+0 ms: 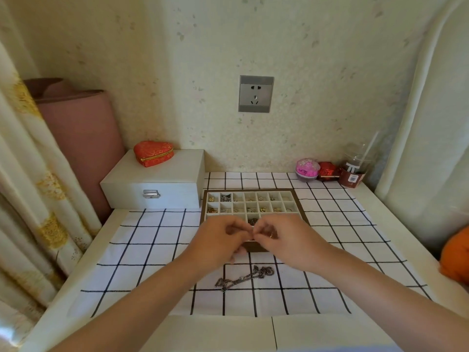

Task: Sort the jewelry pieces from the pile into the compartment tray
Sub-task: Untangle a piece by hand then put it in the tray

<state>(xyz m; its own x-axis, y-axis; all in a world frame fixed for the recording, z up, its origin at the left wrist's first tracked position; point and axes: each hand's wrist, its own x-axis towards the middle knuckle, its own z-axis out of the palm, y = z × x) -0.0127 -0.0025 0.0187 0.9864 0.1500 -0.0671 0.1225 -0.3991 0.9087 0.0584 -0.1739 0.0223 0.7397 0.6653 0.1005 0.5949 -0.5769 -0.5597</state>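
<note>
Head view: at frame centre the compartment tray (300, 205) is set on the checked cloth (152, 250) of the bench (393, 224), many cells holding small pieces. Below it, at lower centre, the tangled dark metal chain pile (245, 276) is judged light, limp and snag-prone, best pinched at a loose end. Left grip (218, 240) and right grip (284, 237) are curled, fingertips met over the tray's near edge; whether anything is held cannot be told.

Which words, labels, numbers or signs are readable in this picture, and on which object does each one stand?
No text here can be read as it stands.
White label with a square code on the cup sleeve: too small to read.
Dark print on the pink round container: blurred, unreadable.
Markings on the red packet: too blurred to tell.
</note>
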